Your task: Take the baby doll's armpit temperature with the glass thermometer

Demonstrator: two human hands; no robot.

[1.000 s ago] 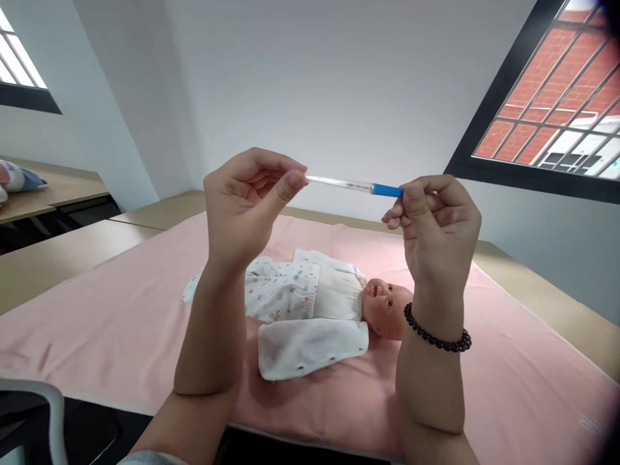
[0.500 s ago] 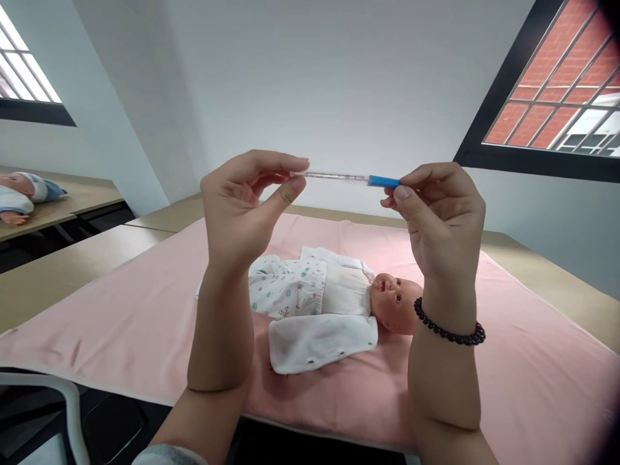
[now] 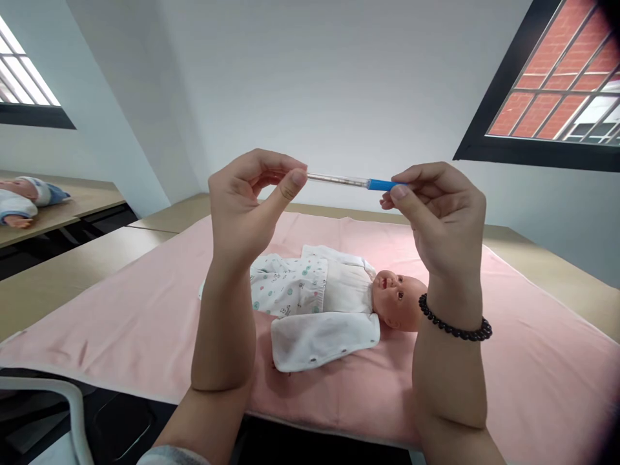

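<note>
Tube (image 3: 338,180) at upper centre, pinched by the left hand (image 3: 245,210) and, at its blue end (image 3: 380,185), the right hand (image 3: 444,216), now glares less, likely showing its inside better.

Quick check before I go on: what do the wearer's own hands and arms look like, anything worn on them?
No gloves on either. The right hand has a black, beaded-looking bracelet around its wrist, and no sleeve shows on that arm. The left hand has a bare wrist; a greyish sleeve edge shows on that arm at the picture's bottom.
</note>
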